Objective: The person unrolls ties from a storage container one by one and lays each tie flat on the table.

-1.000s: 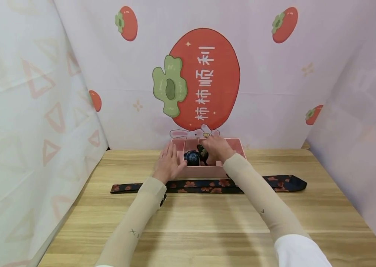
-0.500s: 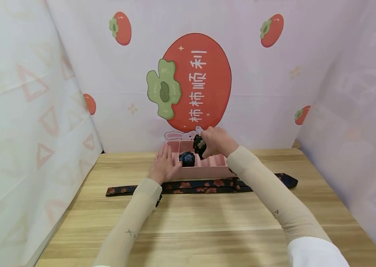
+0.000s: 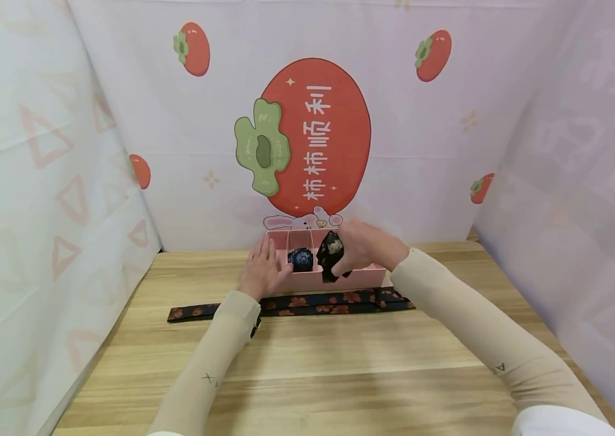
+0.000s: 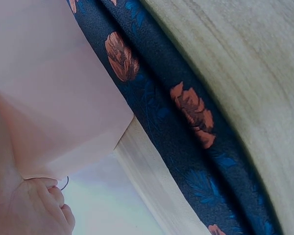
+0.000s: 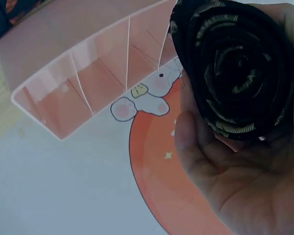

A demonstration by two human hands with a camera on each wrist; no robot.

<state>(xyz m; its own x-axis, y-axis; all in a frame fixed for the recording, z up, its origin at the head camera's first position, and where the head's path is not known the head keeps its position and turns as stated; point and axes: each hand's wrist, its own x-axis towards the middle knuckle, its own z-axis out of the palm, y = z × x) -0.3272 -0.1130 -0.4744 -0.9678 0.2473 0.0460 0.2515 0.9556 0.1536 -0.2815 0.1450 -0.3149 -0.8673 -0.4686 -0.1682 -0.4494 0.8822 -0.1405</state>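
My right hand (image 3: pixel 369 242) grips a rolled-up black necktie (image 3: pixel 331 257) with pale gold patterning, held above the pink divided box (image 3: pixel 307 282). Seen from the right wrist, the tie's spiral end (image 5: pixel 240 63) faces the camera, with fingers and thumb curled round the roll. My left hand (image 3: pixel 260 269) rests on the box's left end, fingers straight along it. A dark blue rolled necktie (image 3: pixel 300 259) sits in the compartment beside that hand. In front of the box lies a long folded navy necktie (image 3: pixel 312 306) with orange flowers; my right forearm hides its right end.
Light wood table (image 3: pixel 307 375) spreads out toward me. A white curtain (image 3: pixel 209 121) printed with persimmons stands close behind the box, and more cloth hangs on both sides. Thin upright dividers (image 5: pixel 128 54) part the box's compartments.
My right hand has lifted the black rolled necktie out of its compartment and brought it nearer to me. My left hand stays at the box's left end. The head view has shifted slightly.
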